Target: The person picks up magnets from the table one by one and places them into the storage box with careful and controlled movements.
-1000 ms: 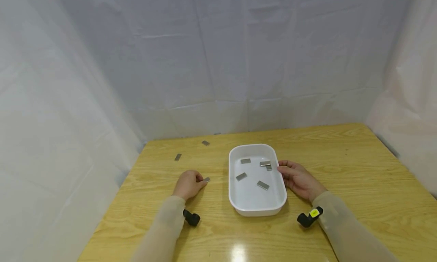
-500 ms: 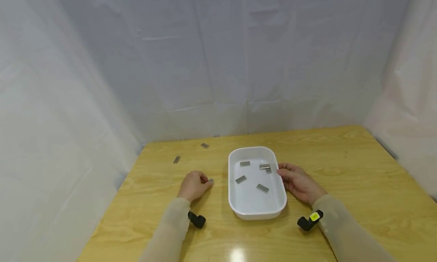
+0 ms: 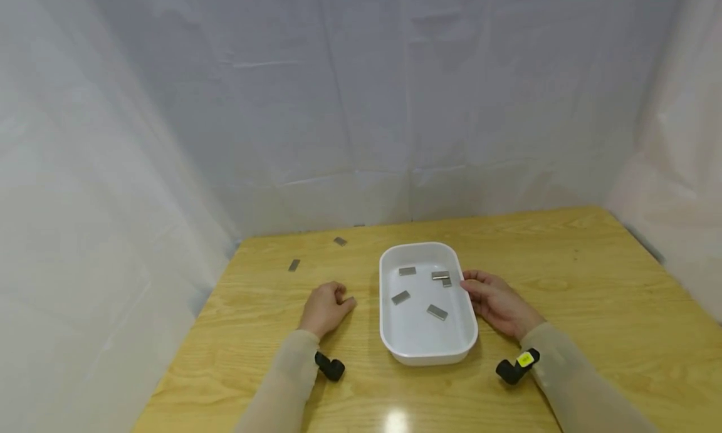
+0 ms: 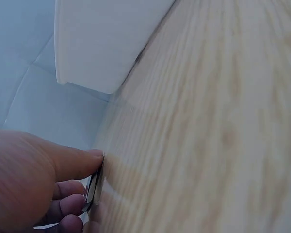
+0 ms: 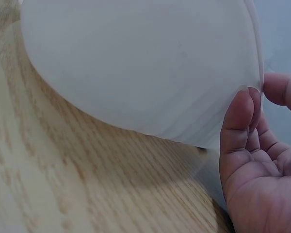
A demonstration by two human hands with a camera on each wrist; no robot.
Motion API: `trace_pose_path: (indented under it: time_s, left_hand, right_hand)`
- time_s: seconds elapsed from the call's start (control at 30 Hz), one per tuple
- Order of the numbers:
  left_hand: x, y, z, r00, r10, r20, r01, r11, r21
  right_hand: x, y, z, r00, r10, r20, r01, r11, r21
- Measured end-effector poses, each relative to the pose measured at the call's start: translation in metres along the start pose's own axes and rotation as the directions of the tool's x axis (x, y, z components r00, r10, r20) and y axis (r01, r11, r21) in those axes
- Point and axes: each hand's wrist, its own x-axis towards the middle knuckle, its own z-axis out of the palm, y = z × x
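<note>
My left hand [image 3: 325, 307] is low over the table, left of a white plastic tub [image 3: 429, 359]. In the left wrist view its thumb and fingers pinch a small flat silver metal block [image 4: 91, 190], tilted close over the wood; in the head view the hand hides that block. My right hand [image 3: 499, 304] grips the tub's right side, thumb at the rim and fingers against the outer wall [image 5: 136, 58]. Several similar metal blocks [image 3: 437, 312] lie inside the tub, two of them touching near the right wall.
Two more metal blocks, one at the left [image 3: 294, 265] and one farther back [image 3: 340, 240], lie on the wooden table [image 3: 541, 251]. A small dark piece [image 3: 359, 225] sits at the back edge. White sheeting [image 3: 372, 107] encloses the back and sides.
My left hand has slid a little to the right, toward the tub; the metal block that showed past its thumb is now hidden in the head view. The right hand stays on the tub.
</note>
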Motion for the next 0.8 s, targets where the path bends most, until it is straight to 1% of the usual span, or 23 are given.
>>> trace_pose_path:
  time_s: [0.27, 0.53, 0.8]
  left_hand:
    - [-0.0009, 0.0017, 0.0005, 1.000, -0.003, -0.001, 0.003, 1.000, -0.006]
    - [-0.0020, 0.0000, 0.0016, 1.000, -0.004, -0.008, 0.004, 1.000, -0.002]
    - [-0.0032, 0.0018, -0.0013, 1.000, -0.005, 0.006, 0.005, 1.000, -0.012]
  right_hand:
    - [-0.0007, -0.0002, -0.0008, 1.000, -0.007, 0.006, 0.007, 1.000, -0.012]
    - [-0.0005, 0.0003, -0.0006, 1.000, -0.005, 0.003, 0.005, 1.000, -0.007]
    - [-0.0013, 0.0008, -0.0016, 0.999, -0.029, 0.041, 0.029, 0.999, 0.014]
